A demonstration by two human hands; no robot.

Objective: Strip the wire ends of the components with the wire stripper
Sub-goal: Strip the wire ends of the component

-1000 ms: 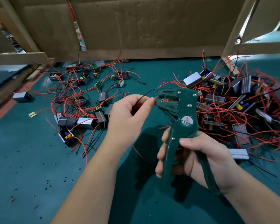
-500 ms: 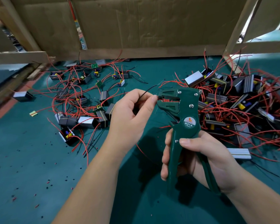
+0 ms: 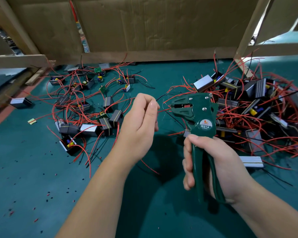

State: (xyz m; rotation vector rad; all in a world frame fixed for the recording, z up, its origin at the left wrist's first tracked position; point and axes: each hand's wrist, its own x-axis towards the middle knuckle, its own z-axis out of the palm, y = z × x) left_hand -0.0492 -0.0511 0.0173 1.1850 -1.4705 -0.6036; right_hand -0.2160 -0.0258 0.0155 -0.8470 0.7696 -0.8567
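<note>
Right hand [image 3: 213, 162] grips the wire stripper [image 3: 201, 117]; left hand [image 3: 139, 121] fingers [image 3: 151, 105] curl, pinching a black wire [image 3: 162, 97], mostly hidden.

Head-worn view, facing forward-down, close over table [image 3: 41, 169]

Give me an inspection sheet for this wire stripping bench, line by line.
Surface: teal mat, speckled with cut insulation bits.
Job's things: green wire stripper, held upright; wired components in a left pile and a denser right pile.
Clutter: yellow scrap on the mat's left.
Grippers: left hand pinches a thin black wire; right hand grips the stripper's handles.
Cables: red and black leads tangled through both piles; one red lead lies between the forearms.
Surroundings: cardboard wall behind, wooden rails at the sides.
</note>
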